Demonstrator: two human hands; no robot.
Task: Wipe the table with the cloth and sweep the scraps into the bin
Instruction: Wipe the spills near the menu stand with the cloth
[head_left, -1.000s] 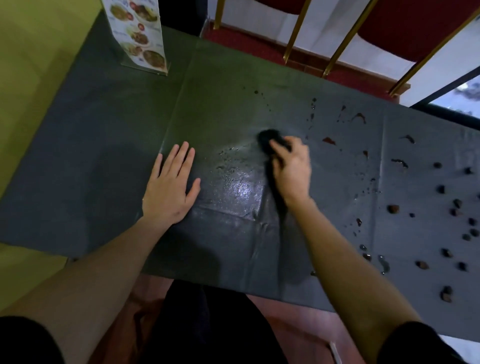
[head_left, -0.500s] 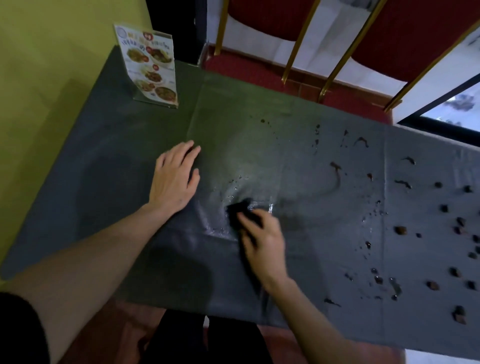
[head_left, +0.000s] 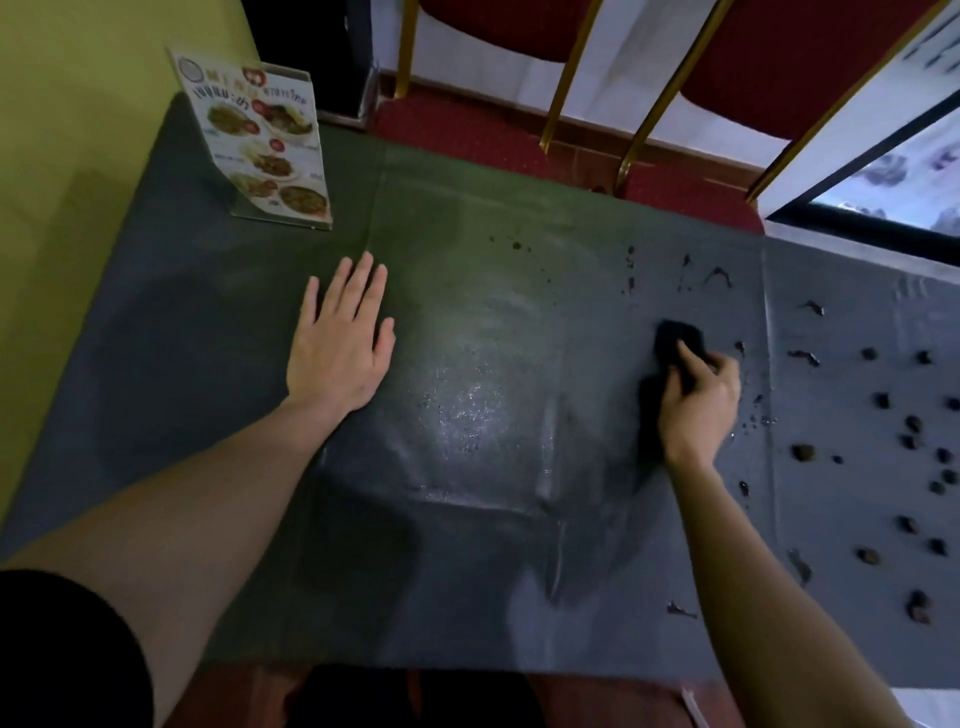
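Note:
A dark grey covered table (head_left: 218, 374) fills the view. My right hand (head_left: 698, 402) presses a small dark cloth (head_left: 675, 338) onto it right of centre, fingers closed over the cloth. Flat on the table to the left lies my left hand (head_left: 340, 345), fingers spread, holding nothing. Several small brown scraps (head_left: 802, 452) and dark smears (head_left: 802, 357) are scattered over the right part of the table. A wet, shiny patch (head_left: 467, 415) lies between my hands. No bin is in view.
A menu card in a clear stand (head_left: 262, 140) sits at the table's far left corner beside a yellow-green wall (head_left: 62, 130). Red chairs with gold legs (head_left: 639, 114) stand beyond the far edge. The tablecloth has a raised crease (head_left: 550, 467) near the front.
My right hand has carried the cloth from the near centre of the table up and to the right, toward the smears. My left hand stays flat in place.

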